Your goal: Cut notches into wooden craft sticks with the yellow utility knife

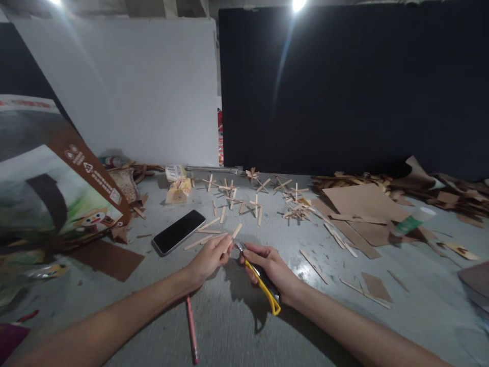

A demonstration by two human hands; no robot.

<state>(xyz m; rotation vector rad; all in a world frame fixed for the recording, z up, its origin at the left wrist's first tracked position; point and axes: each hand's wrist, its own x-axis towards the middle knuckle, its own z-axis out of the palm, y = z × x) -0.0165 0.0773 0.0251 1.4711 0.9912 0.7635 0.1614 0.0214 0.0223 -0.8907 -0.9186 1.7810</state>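
Between the fingers of my left hand (212,256) is a flat wooden craft stick (237,231), its free end pointing up and away. My right hand (267,265) is wrapped round a yellow and black utility knife (267,289). The knife's metal tip is close to the stick, beside my left fingertips; whether they touch I cannot tell. Several loose craft sticks (197,242) lie just beyond my left hand, near a black phone (179,232). A pink pencil (191,329) lies on the table below my left wrist.
Small crossed-stick pieces (255,205) stand across the back of the grey table. Brown cardboard sheets (359,204) and a white-green bottle (414,221) are at the right. A large printed bag (91,178) stands at the left. White (126,86) and black panels (344,92) rise behind.
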